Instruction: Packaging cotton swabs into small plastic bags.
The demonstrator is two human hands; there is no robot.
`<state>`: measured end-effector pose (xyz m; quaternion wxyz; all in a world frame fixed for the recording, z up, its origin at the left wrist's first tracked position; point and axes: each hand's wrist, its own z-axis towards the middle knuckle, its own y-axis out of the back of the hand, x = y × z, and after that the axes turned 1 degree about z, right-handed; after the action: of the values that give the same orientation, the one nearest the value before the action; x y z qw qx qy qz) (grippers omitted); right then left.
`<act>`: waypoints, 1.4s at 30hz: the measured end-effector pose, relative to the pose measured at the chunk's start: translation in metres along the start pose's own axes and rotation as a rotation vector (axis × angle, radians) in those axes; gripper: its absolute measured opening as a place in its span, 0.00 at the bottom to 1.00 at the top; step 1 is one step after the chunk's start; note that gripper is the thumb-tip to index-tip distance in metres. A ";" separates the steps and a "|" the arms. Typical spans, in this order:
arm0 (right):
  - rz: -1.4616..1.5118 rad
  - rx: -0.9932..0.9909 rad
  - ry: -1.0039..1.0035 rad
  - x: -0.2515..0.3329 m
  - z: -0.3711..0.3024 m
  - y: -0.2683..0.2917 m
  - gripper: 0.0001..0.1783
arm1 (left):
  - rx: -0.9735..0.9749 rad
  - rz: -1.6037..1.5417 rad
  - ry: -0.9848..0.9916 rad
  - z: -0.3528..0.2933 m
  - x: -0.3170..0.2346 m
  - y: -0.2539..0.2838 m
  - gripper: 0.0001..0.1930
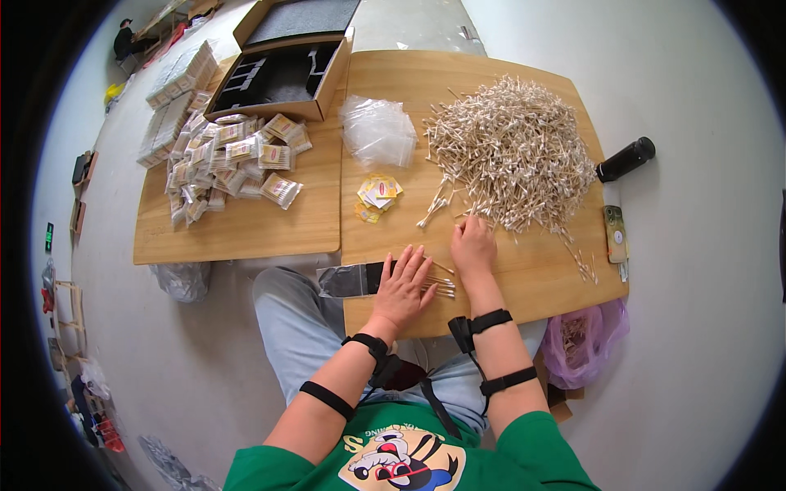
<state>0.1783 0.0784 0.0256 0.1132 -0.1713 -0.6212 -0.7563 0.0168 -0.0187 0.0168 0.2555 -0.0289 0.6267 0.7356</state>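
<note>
My left hand [399, 286] lies flat with fingers stretched, over a small row of cotton swabs [442, 287] near the table's front edge. Under its fingers on the left is a black strip with a clear plastic bag [342, 281] reaching past the edge. My right hand [474, 248] is closed at the near side of a big heap of cotton swabs [512, 151], fingertips pinching among the swabs there. Its palm side is hidden. Beyond my left hand lie yellow-and-white printed cards [379, 195] and a stack of clear bags [378, 132].
Filled swab packets [237, 159] are piled on the left tabletop, before an open cardboard box [278, 78] with black foam. A black bottle [626, 159] and a phone [615, 233] are at the right edge. A purple bag [585, 344] hangs below it. A person sits far left.
</note>
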 end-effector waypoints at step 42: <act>-0.351 -0.511 -0.176 -0.266 -0.002 0.115 0.10 | -0.085 -0.181 -0.037 0.002 0.000 0.013 0.19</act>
<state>0.4655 0.0425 0.0228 -0.1199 -0.1493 -0.4386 -0.8781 0.0121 -0.0182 0.0291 0.3310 -0.0827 0.5851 0.7357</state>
